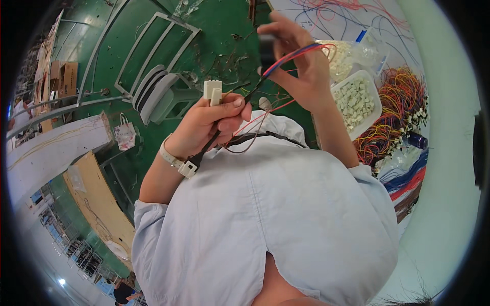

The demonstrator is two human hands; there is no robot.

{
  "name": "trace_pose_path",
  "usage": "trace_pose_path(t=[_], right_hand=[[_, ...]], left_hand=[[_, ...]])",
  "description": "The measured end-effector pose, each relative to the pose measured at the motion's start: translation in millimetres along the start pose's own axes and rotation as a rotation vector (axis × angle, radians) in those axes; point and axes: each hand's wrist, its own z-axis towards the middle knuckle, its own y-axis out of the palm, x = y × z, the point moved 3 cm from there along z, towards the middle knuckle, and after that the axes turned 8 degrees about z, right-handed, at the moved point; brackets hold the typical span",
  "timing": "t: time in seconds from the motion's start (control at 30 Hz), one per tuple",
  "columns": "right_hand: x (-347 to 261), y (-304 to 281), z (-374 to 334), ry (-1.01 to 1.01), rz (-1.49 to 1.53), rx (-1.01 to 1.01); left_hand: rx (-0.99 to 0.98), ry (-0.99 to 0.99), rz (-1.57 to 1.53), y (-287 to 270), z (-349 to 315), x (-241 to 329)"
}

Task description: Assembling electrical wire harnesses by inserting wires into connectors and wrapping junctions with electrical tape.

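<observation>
My left hand (204, 120) is closed around a wire harness (205, 148), part of it sheathed in black tape. White plug connectors (213, 90) stick up above its thumb. Another white connector (188, 169) hangs at the harness's lower end, by my wrist. From the left fist the red, blue and black wires (286, 58) run up to the right, passing in front of my right hand (306, 74). Between that hand's thumb and fingers is a dark, motion-blurred thing that looks like a roll of black tape (266, 48). Thin loose wires (255, 135) dangle before my shirt.
To the right, a table (291, 15) bears a white tub (375, 104) of small white connectors, a bag of cream connectors (341, 61) and bundled red and yellow wires (393, 112). Left, a stack of stools (163, 97) stands near a metal frame (158, 46) on the green floor.
</observation>
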Motion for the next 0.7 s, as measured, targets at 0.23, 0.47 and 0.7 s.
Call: trace_pose_path(t=[0.23,0.47,0.7], right_hand=[[8.9,9.4,-12.3,0.133,0.834,-0.522],[-3.2,0.4,-21.5,0.464,0.259,-0.314],[8.1,10.4,-22.9,0.417,0.148,-0.293]], left_hand=[[-0.045,0.016,-0.045,-10.9,-3.5,-1.1],[-0.001,-0.007,-0.097,-22.8,-1.8,2.6],[0.147,0.073,0.163,-18.3,15.9,25.6]])
